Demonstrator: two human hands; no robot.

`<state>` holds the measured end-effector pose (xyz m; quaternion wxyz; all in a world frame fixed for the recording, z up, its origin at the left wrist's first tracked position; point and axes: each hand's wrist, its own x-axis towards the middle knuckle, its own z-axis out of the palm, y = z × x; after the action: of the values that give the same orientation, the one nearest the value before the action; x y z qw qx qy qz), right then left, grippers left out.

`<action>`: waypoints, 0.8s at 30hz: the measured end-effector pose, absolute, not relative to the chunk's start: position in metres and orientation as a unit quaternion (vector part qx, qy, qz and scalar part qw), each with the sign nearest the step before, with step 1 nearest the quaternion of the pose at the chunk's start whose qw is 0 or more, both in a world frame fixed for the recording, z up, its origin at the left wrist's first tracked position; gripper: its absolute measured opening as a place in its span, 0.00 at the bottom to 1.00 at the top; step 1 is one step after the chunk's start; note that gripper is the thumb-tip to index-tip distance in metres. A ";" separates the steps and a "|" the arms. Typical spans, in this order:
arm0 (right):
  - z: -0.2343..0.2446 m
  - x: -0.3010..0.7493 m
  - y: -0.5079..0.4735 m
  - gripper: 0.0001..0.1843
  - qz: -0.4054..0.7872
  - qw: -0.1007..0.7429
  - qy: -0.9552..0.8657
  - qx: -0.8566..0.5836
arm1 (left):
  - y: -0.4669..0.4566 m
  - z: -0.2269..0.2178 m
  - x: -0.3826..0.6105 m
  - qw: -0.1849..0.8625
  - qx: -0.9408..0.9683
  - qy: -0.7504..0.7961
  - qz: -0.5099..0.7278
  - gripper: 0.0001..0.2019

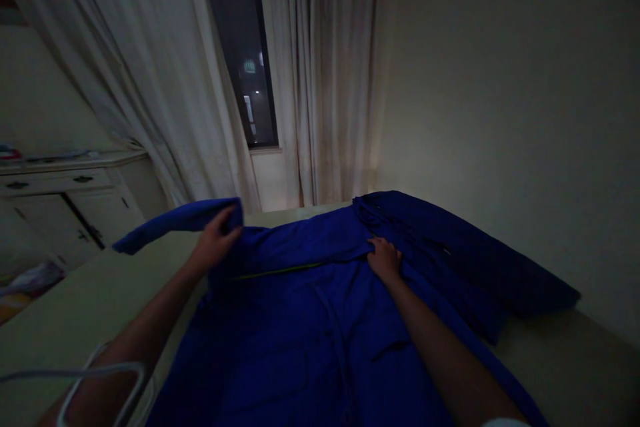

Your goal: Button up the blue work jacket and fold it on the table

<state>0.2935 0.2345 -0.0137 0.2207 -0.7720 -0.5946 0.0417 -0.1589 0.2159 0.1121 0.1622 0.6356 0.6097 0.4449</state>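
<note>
A dark blue work jacket (280, 327) lies spread over a pale flat surface, with a thin yellow-green line across its upper part. My left hand (217, 240) is closed on the cloth at the jacket's upper left, where a sleeve (173, 220) stretches out to the left. On the other side, my right hand (384, 259) pinches a fold of the jacket near its upper right. Beyond that hand, bunched blue cloth and another long piece (480, 253) spread toward the wall. The lower end of the jacket runs out of view.
A white cable (135, 373) loops by my left forearm. Behind the pale surface (100, 300) hang long curtains (320, 80) beside a dark window (245, 47). A white cabinet (60, 207) stands at the left, with a cloth pile (30, 287) near it. A bare wall (510, 100) rises at the right.
</note>
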 end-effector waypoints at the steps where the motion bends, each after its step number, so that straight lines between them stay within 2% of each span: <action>1: -0.013 0.293 0.234 0.30 0.042 0.218 -0.596 -0.772 | 0.215 0.103 -0.141 0.163 0.718 0.565 0.372 0.24; 3: -0.013 0.293 0.233 0.29 0.043 0.216 -0.598 -0.770 | 0.209 0.081 -0.109 0.165 0.826 0.482 0.242 0.20; 5: -0.014 0.292 0.231 0.28 0.046 0.223 -0.603 -0.764 | 0.199 0.061 -0.088 0.162 0.866 0.435 0.184 0.17; 8: -0.012 0.291 0.230 0.30 0.051 0.230 -0.618 -0.750 | 0.186 0.037 -0.082 0.106 0.874 0.438 0.181 0.15; 12: 0.010 0.290 0.232 0.34 0.079 0.182 -0.645 -0.738 | 0.178 0.020 -0.106 0.011 0.819 0.533 0.212 0.19; 17: 0.043 0.275 0.227 0.23 0.119 0.174 -0.686 -0.696 | 0.167 0.005 -0.135 -0.079 0.718 0.661 0.204 0.26; 19: 0.044 0.266 0.221 0.28 0.158 0.110 -0.710 -0.677 | 0.161 -0.003 -0.139 -0.099 0.704 0.681 0.177 0.25; 21: 0.042 0.261 0.216 0.40 0.173 0.057 -0.732 -0.656 | 0.155 -0.011 -0.139 -0.126 0.698 0.685 0.167 0.26; 22: 0.043 0.261 0.216 0.43 0.179 0.063 -0.745 -0.639 | 0.153 -0.014 -0.139 -0.140 0.693 0.687 0.169 0.27; 24: 0.051 0.265 0.224 0.44 0.197 0.159 -0.770 -0.586 | 0.152 -0.019 -0.138 -0.162 0.683 0.690 0.175 0.28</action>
<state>0.2652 0.2238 0.0506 0.1588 -0.5859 -0.7698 0.1972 -0.1385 0.1516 -0.0189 -0.1621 0.6830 0.6904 0.1747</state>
